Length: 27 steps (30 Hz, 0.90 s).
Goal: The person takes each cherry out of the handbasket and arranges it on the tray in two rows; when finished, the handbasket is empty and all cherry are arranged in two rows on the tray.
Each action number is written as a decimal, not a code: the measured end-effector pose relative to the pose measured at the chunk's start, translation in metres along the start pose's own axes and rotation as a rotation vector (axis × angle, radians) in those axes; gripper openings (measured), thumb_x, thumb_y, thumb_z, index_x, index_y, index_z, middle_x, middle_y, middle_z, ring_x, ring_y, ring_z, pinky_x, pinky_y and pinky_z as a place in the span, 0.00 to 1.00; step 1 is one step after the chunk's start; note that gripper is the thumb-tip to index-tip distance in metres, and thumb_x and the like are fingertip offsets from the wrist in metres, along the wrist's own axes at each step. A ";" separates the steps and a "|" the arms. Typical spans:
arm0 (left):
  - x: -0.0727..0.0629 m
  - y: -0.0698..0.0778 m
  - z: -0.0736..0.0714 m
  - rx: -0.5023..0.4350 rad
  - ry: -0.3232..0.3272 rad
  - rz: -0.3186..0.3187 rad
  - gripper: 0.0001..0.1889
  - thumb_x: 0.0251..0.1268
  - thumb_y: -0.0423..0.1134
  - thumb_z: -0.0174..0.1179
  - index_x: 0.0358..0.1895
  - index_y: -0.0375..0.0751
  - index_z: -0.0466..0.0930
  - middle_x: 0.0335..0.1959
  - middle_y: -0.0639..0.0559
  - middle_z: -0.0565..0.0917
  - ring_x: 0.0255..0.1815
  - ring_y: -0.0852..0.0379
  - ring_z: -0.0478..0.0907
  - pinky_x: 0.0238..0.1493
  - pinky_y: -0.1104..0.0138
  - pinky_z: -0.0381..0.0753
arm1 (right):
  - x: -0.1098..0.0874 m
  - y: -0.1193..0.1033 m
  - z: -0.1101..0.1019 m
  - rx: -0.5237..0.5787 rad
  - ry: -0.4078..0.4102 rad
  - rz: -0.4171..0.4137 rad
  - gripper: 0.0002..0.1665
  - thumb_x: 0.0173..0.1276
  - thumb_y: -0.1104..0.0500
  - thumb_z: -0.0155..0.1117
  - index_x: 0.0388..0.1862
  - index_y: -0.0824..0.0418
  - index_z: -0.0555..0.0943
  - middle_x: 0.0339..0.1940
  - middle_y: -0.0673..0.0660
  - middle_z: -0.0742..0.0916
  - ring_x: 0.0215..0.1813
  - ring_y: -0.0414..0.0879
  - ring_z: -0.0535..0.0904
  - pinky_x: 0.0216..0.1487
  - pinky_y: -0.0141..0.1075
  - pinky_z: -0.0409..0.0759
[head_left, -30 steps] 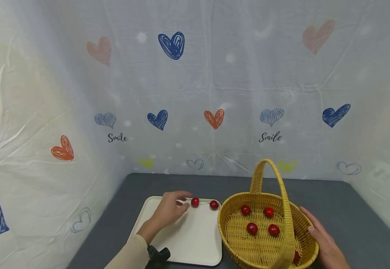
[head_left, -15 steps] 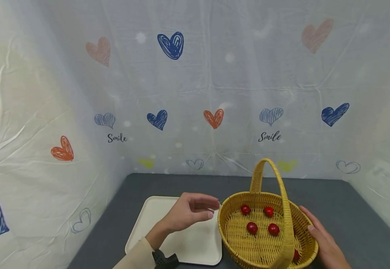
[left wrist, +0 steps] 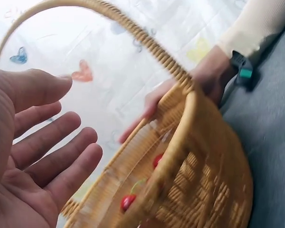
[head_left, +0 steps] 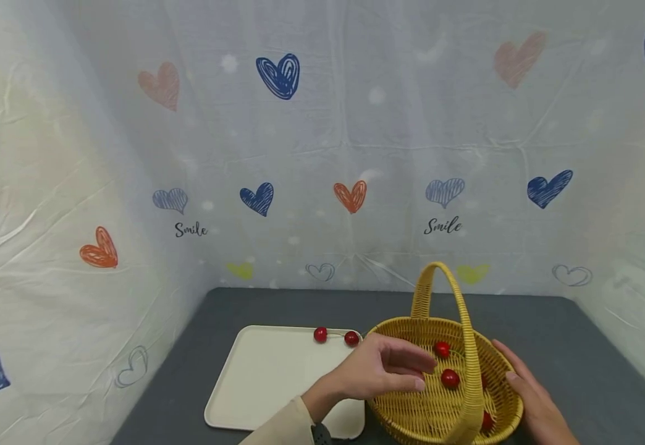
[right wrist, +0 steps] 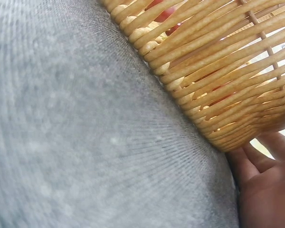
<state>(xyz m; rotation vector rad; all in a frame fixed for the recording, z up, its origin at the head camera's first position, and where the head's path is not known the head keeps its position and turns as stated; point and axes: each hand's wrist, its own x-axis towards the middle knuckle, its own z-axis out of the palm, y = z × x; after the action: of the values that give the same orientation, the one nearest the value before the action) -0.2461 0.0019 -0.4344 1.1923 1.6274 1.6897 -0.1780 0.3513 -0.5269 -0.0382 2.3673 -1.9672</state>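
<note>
My left hand [head_left: 375, 369] reaches over the left rim of the yellow wicker basket [head_left: 406, 420], palm facing right and fingers loosely bent. In the left wrist view nothing lies between the thumb and fingers of that hand [left wrist: 35, 142]. Inside the basket, a cherry [head_left: 450, 379] and another cherry [head_left: 442, 350] show to the right of these fingers; others are partly behind the handle or hidden by the hand. My right hand [head_left: 539, 398] rests against the basket's right side, its fairly straight fingers [right wrist: 263, 154] touching the outer wall.
A cream tray [head_left: 256, 377] lies left of the basket on the dark grey table [head_left: 578, 346]. Near its back right corner are a cherry [head_left: 320, 335] and a second cherry [head_left: 351, 338], linked by stems. The basket's tall handle [head_left: 469, 346] arches over its right part.
My left hand has moved right, from beside the cherries on the tray, across the tray to over the basket. Both tray cherries remain where they were. My right hand has stayed at the basket.
</note>
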 end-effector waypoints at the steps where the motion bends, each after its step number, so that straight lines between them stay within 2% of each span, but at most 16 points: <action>1: 0.005 -0.001 0.004 0.000 -0.014 0.005 0.21 0.77 0.33 0.68 0.69 0.31 0.84 0.65 0.33 0.87 0.62 0.57 0.90 0.63 0.62 0.89 | 0.000 0.000 0.000 0.004 -0.003 -0.004 0.39 0.95 0.43 0.33 0.95 0.52 0.40 0.84 0.55 0.64 0.60 0.24 0.81 0.51 0.38 0.91; 4: 0.017 -0.003 0.017 0.008 -0.041 0.002 0.21 0.76 0.29 0.67 0.68 0.31 0.84 0.64 0.36 0.89 0.61 0.58 0.90 0.62 0.64 0.89 | 0.000 0.001 0.000 -0.017 0.004 -0.023 0.38 0.95 0.44 0.33 0.95 0.51 0.42 0.76 0.39 0.68 0.61 0.22 0.79 0.51 0.36 0.90; 6: 0.024 -0.004 0.025 0.025 -0.048 -0.021 0.21 0.76 0.28 0.66 0.69 0.32 0.84 0.62 0.40 0.90 0.59 0.61 0.91 0.60 0.65 0.89 | 0.000 0.001 0.000 -0.030 0.006 -0.032 0.37 0.95 0.44 0.33 0.95 0.51 0.43 0.74 0.34 0.68 0.61 0.21 0.78 0.51 0.35 0.89; 7: 0.027 -0.004 0.029 0.039 -0.045 -0.036 0.21 0.76 0.28 0.65 0.69 0.32 0.84 0.62 0.42 0.91 0.57 0.63 0.91 0.60 0.66 0.89 | 0.000 0.001 0.000 -0.029 0.005 -0.028 0.37 0.95 0.43 0.33 0.95 0.49 0.43 0.70 0.27 0.68 0.62 0.21 0.78 0.51 0.35 0.89; 10: 0.039 -0.005 0.041 0.094 -0.051 -0.064 0.21 0.77 0.28 0.64 0.70 0.33 0.83 0.62 0.43 0.91 0.53 0.72 0.89 0.58 0.69 0.89 | 0.000 0.001 0.000 -0.012 -0.005 -0.025 0.37 0.95 0.43 0.32 0.95 0.48 0.42 0.68 0.22 0.69 0.61 0.22 0.79 0.51 0.38 0.91; 14: 0.053 -0.009 0.058 0.240 -0.036 -0.075 0.20 0.77 0.29 0.66 0.68 0.38 0.86 0.62 0.44 0.91 0.48 0.79 0.87 0.53 0.75 0.88 | 0.000 0.001 -0.001 0.011 -0.014 -0.008 0.37 0.95 0.43 0.32 0.95 0.46 0.41 0.67 0.21 0.69 0.61 0.23 0.80 0.50 0.43 0.92; 17: 0.063 -0.013 0.070 0.416 -0.012 -0.100 0.19 0.76 0.35 0.70 0.67 0.45 0.89 0.58 0.55 0.93 0.45 0.85 0.84 0.48 0.81 0.85 | 0.000 0.001 -0.001 -0.008 -0.004 -0.001 0.37 0.95 0.43 0.33 0.95 0.46 0.42 0.66 0.21 0.69 0.60 0.21 0.78 0.49 0.42 0.92; 19: 0.070 -0.016 0.076 0.602 -0.024 -0.117 0.19 0.77 0.41 0.70 0.67 0.51 0.89 0.55 0.63 0.93 0.44 0.88 0.81 0.46 0.86 0.81 | 0.001 0.002 -0.002 -0.020 -0.004 -0.008 0.37 0.95 0.43 0.34 0.95 0.46 0.42 0.66 0.20 0.69 0.60 0.20 0.78 0.50 0.41 0.91; 22: 0.080 -0.022 0.083 0.926 -0.106 -0.154 0.20 0.79 0.48 0.67 0.69 0.61 0.87 0.52 0.75 0.91 0.44 0.89 0.79 0.46 0.91 0.74 | 0.000 0.002 -0.001 -0.024 -0.010 -0.034 0.37 0.95 0.44 0.33 0.95 0.48 0.42 0.66 0.19 0.70 0.61 0.20 0.78 0.50 0.38 0.91; 23: 0.083 -0.024 0.085 1.008 -0.136 -0.169 0.20 0.79 0.49 0.67 0.70 0.63 0.87 0.53 0.77 0.91 0.47 0.89 0.79 0.48 0.92 0.72 | 0.000 0.002 -0.001 -0.024 -0.016 -0.046 0.37 0.95 0.45 0.33 0.95 0.49 0.42 0.67 0.19 0.69 0.62 0.20 0.78 0.51 0.37 0.91; 25: 0.086 -0.027 0.088 1.136 -0.197 -0.209 0.18 0.79 0.52 0.66 0.68 0.68 0.87 0.54 0.81 0.88 0.48 0.88 0.78 0.48 0.92 0.70 | 0.000 0.002 0.000 -0.032 -0.018 -0.067 0.37 0.95 0.47 0.32 0.95 0.51 0.42 0.68 0.20 0.68 0.62 0.19 0.77 0.51 0.35 0.90; 27: 0.087 -0.030 0.091 1.171 -0.246 -0.255 0.14 0.79 0.52 0.66 0.62 0.69 0.89 0.53 0.83 0.87 0.49 0.86 0.77 0.48 0.90 0.71 | -0.001 0.001 0.001 -0.035 -0.012 -0.073 0.36 0.96 0.48 0.32 0.95 0.52 0.42 0.69 0.23 0.67 0.62 0.19 0.76 0.51 0.34 0.89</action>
<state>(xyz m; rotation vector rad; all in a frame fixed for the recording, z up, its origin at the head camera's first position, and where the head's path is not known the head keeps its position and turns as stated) -0.2183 0.1271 -0.4514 1.4631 2.5138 0.2902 -0.1771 0.3508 -0.5278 -0.1399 2.4262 -1.9500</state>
